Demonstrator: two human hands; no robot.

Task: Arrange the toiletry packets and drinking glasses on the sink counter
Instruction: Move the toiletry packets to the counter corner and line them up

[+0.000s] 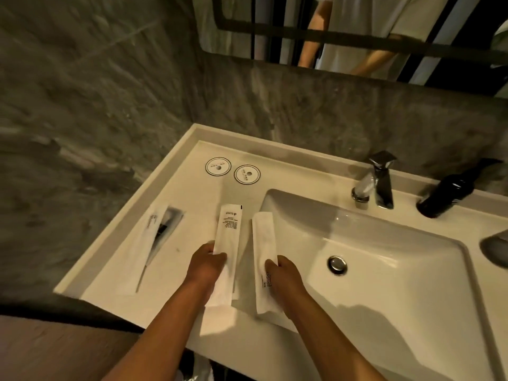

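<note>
both forearms reach in from the near edge over the white counter (170, 270). the left hand (206, 264) grips a long white packet (226, 243) about halfway along, fingers curled together over its top face, thumb hidden beneath; the packet's printed far end points away toward the wall. the right hand (284, 273) holds a second packet (264, 251) just beside the first, fingers wrapped round its right edge and thumb pressed on top, with the word "brush" showing near the wrist. this packet lies along the left rim of the basin (384, 270). whether either packet rests on the counter or is lifted off it, i cannot tell.

to the left, well apart from the hands, a third packet (155, 237) lies flat on the counter, something dark showing through its wrapper.

farther back, two round paper coasters (218, 166) sit side by side near the wall. behind the basin stands a chrome tap (378, 182), and a black bottle (450, 191) to its right. a mirror (357, 31) above reflects a person in a white shirt.
</note>
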